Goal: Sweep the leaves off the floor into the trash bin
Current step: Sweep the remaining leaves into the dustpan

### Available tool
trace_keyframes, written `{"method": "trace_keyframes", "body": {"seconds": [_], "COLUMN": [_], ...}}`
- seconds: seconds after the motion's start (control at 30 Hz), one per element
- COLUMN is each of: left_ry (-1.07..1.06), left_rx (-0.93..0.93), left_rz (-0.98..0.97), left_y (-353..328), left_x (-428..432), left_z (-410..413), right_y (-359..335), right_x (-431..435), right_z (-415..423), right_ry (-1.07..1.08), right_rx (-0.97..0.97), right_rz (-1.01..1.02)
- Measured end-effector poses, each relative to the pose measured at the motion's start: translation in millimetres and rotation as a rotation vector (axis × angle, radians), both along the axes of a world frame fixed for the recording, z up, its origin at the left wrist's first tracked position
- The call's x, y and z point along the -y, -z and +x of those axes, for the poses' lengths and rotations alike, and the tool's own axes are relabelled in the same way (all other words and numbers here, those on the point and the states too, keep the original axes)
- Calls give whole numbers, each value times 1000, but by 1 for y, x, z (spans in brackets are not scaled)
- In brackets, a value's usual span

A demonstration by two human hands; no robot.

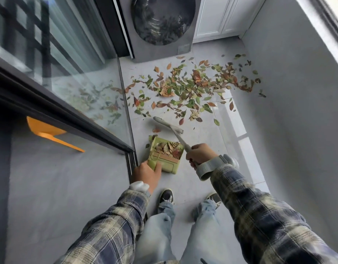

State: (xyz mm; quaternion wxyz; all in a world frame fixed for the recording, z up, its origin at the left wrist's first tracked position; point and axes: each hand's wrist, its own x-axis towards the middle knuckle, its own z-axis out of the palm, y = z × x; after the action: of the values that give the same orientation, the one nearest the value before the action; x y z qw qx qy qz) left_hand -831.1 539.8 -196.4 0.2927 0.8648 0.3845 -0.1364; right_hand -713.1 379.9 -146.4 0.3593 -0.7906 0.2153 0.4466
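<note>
Nearest to the person, behind the dustpan (171, 166), two dark shoes (166, 195) stood on the grey floor (202, 134) under pale jeans. Two plaid sleeves (259, 216) reached forward toward the dustpan.

The left grip (147, 173) was at the near left corner of the dustpan. Its fingers were curled around the green handle part there, and a white band sat on that wrist. The right grip (200, 155) was just to the right of the dustpan. It was closed firmly around the pale handle of a brush (168, 125), with a grey strap on the wrist.

The dustpan was green, and its open mouth faced away from the person. Some dry swept leaves (168, 147), mostly brown, lay inside it. The brush handle ran from the right grip past the far right corner of the dustpan. The brush head was just beyond the dustpan's mouth and blurred, so I could not tell whether it touched the floor.

Farther beyond the dustpan, the loose leaves (187, 86), green, brown and orange, were spread in a wide band across the floor. To the left of the dustpan stood a glass sliding door (69, 63), with an orange plastic thing (44, 129) behind it. Farthest beyond the dustpan was a grey washing machine (160, 25), and a white cabinet (217, 18) beside it.
</note>
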Motion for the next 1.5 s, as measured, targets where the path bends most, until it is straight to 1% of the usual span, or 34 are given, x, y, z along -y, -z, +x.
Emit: {"method": "trace_keyframes", "body": {"seconds": [0.17, 0.37, 0.57, 0.63, 0.8, 0.97, 1.1, 1.33, 1.5], "left_ry": [2, -38, -180, -217, -234, -272, -253, -239, -171], "left_rx": [-17, -18, -31, -33, -19, 1, -6, -13, 16], "left_rz": [-15, 6, 8, 8, 0, -13, -21, -19, -28], "left_y": [-3, -2, 5, 7, 10, 8, 4, 0, -1], "left_x": [-14, -24, -28, -28, -27, -30, -29, -28, -22], "left_z": [-23, -53, -71, -70, -61, -53, -53, -57, -57], "right_y": [14, 22, 26, 23, 1, -25, -37, -49, -50], "right_x": [-27, -51, -55, -50, -34, -31, -24, -13, 9], "right_z": [-11, -17, -29, -30, -23, -8, -3, -8, -12], "right_ry": [-36, -162, -293, -373, -669, -769, -687, -548, -361], "right_rx": [10, 45, 0, 10, 19, -14, -19, 37, 53], "right_rz": [-1, -43, -60, -111, -249, -261, -214, -143, -91]}}
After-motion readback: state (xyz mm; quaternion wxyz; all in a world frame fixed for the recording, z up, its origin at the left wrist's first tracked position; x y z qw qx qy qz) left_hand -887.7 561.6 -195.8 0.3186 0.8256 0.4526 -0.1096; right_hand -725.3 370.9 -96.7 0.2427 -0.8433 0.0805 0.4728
